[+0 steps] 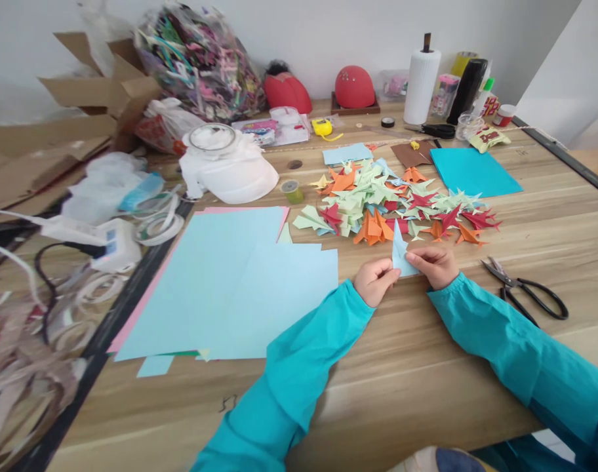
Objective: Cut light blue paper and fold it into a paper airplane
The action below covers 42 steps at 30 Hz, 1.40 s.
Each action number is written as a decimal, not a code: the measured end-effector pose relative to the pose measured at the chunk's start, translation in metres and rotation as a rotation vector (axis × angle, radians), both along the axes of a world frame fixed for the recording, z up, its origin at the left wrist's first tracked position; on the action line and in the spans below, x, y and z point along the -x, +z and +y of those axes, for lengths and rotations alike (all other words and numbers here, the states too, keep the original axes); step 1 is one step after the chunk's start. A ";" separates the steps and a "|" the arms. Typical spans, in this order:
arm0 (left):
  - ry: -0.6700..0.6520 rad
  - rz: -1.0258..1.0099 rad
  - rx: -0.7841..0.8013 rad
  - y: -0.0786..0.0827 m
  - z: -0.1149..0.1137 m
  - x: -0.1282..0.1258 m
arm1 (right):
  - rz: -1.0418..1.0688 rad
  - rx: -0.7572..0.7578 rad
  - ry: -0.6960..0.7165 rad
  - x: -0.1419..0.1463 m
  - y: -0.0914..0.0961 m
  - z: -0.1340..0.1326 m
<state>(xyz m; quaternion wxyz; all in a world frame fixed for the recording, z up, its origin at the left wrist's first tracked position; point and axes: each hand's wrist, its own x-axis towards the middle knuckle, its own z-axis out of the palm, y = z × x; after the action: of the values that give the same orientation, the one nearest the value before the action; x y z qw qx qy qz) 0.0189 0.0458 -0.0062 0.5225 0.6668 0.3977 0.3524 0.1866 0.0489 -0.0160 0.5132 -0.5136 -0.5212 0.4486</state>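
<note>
My left hand [375, 280] and my right hand [435, 266] both pinch a small light blue folded paper piece [400, 254] low over the wooden table [427, 373]. Its pointed tip stands upward between the two hands. Both arms wear teal sleeves. Just beyond the hands lies a pile of folded paper shapes [392, 206] in green, orange, red and blue. To the left of my left hand lies a stack of large light blue sheets [235, 288] over a pink one.
Black scissors [528, 292] lie right of my right hand. A teal sheet [473, 172] lies at the back right. A paper towel roll [421, 85], bottles, red helmets and a white cap [230, 167] line the back. Tape rolls, cardboard and bags crowd the left.
</note>
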 end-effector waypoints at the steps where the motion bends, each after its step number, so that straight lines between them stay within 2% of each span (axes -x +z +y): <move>1: 0.004 -0.032 0.031 0.001 0.001 0.000 | -0.004 0.004 0.022 0.000 0.000 0.000; 5: 0.092 -0.094 0.038 0.000 0.003 0.000 | 0.010 0.009 0.102 0.001 0.001 -0.003; 8: 0.099 -0.103 0.033 -0.002 0.004 0.000 | -0.010 0.024 0.157 0.002 0.006 -0.005; 15: -0.171 -0.163 0.187 0.005 0.001 0.001 | -0.124 0.096 0.243 0.008 0.018 -0.011; 19: -0.215 -0.204 0.266 0.009 0.000 0.001 | -0.107 0.137 0.268 0.010 0.019 -0.011; 25: -0.231 -0.104 0.250 0.006 0.001 0.000 | -0.052 0.140 0.350 0.009 0.017 -0.011; 28: -0.215 -0.084 0.295 0.005 0.001 -0.001 | -0.062 0.118 0.308 0.008 0.016 -0.012; 31: -0.210 -0.146 0.333 0.006 0.001 -0.001 | -0.081 0.099 0.232 0.009 0.016 -0.012; 34: -0.185 -0.154 0.305 0.007 0.002 -0.001 | -0.073 0.103 0.182 0.008 0.016 -0.011; 39: -0.166 -0.140 0.307 0.009 0.003 0.000 | 0.035 0.129 0.011 0.006 0.012 -0.007; 42: -0.134 -0.145 0.307 0.011 0.002 0.000 | 0.032 0.111 -0.011 0.006 0.009 -0.005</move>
<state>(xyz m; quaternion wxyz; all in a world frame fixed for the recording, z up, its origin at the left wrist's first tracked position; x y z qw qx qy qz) 0.0191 0.0476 0.0046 0.6677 0.5770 0.3629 0.2992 0.1810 0.0438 -0.0074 0.4947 -0.5367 -0.4845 0.4821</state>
